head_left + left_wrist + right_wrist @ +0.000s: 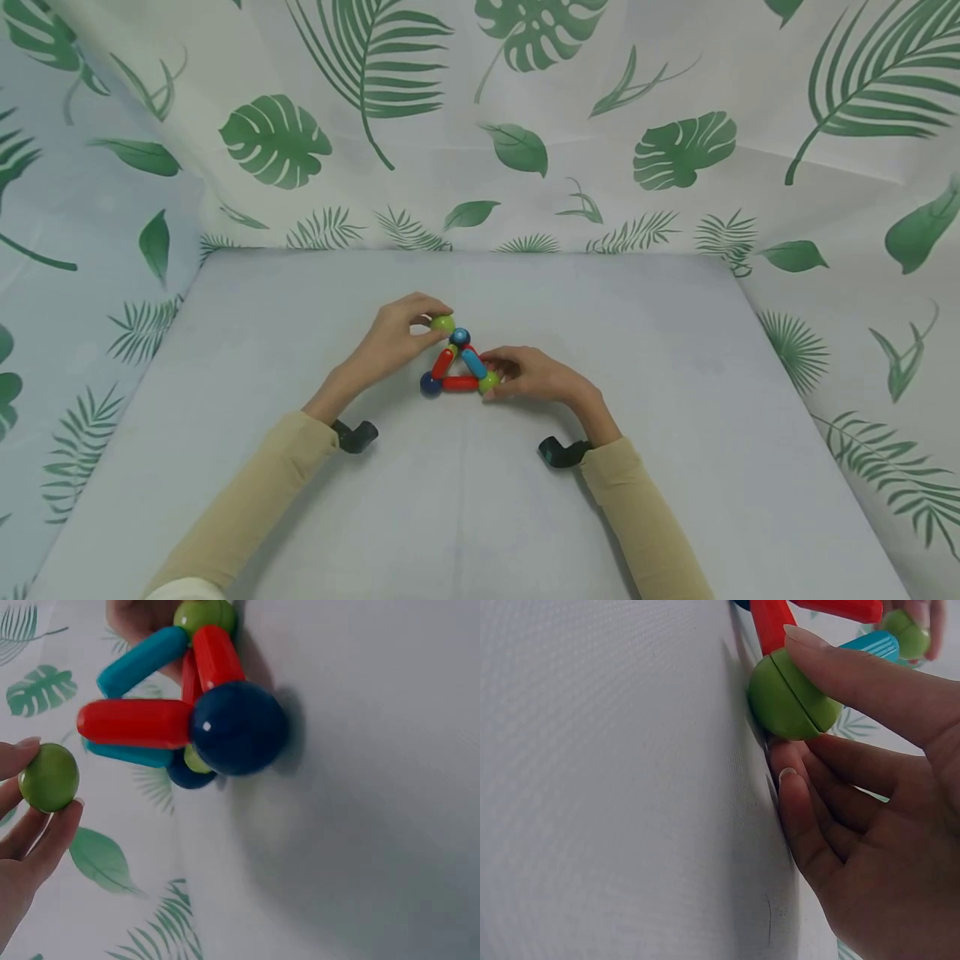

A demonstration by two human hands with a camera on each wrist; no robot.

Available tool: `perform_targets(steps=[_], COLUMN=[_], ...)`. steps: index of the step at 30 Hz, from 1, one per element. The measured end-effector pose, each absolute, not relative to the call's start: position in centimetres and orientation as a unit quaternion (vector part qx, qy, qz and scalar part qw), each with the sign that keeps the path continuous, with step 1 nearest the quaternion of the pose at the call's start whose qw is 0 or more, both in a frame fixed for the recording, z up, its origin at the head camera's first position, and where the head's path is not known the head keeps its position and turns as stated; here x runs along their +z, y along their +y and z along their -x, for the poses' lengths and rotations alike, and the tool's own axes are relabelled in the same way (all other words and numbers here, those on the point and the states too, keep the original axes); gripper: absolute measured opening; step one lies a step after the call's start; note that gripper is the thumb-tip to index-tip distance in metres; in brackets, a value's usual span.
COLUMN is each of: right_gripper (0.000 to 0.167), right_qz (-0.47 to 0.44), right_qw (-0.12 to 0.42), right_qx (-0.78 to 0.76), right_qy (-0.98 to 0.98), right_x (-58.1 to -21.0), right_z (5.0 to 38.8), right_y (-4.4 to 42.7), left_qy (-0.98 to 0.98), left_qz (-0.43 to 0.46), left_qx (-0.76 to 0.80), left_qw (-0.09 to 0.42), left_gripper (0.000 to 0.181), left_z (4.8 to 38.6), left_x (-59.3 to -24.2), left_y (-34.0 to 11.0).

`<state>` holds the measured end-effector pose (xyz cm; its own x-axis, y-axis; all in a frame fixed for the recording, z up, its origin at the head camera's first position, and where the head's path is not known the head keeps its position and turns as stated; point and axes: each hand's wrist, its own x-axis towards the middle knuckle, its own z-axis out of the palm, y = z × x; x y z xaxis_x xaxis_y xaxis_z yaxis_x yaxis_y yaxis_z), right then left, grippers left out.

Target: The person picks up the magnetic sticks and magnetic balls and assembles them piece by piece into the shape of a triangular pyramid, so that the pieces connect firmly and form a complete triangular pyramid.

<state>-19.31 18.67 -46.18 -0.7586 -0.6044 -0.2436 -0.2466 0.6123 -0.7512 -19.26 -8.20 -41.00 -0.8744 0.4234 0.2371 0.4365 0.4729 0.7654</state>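
A structure of rods and balls stands on the table. Its base has a red rod (460, 383) between a dark blue ball (240, 727) and a green ball (789, 696), with another dark blue ball (187, 771) at the back. Red and light blue rods (139, 664) rise from the balls, their free ends apart. My left hand (397, 337) pinches a separate green ball (49, 778) between thumb and fingertips, beside the rod ends and not touching them in the left wrist view. My right hand (536, 375) holds the base's green corner ball, thumb on top and fingers beneath.
A pale grey cloth covers the table (450, 500). Behind it and at both sides hang white sheets with green leaf prints (517, 150). A black wrist camera (358, 437) sits at the left wrist, and another camera (561, 452) at the right.
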Motion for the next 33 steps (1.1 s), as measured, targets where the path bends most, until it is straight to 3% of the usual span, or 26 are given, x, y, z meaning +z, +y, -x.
perform_targets(steps=[12,22,33], right_gripper=[0.064,0.064,0.064], right_qz=[0.247,0.251,0.253], right_qw=[0.245,0.243,0.237], right_qx=[-0.374,-0.371,-0.374], right_qy=[0.860,0.860,0.860], right_x=[-46.3,-46.2,-46.3], right_z=[19.3,19.3,19.4], right_y=[18.6,18.6,18.7], left_qy=[-0.844,-0.840,-0.838], left_qz=[0.286,0.318,0.337], left_qx=[-0.452,-0.433,-0.426], left_qw=[-0.041,-0.074,-0.056], left_gripper=[0.029,0.039,0.048], left_z=[19.1,18.5,18.4], left_x=[-40.9,-41.5,-42.5], left_y=[-7.0,-7.8,-7.5])
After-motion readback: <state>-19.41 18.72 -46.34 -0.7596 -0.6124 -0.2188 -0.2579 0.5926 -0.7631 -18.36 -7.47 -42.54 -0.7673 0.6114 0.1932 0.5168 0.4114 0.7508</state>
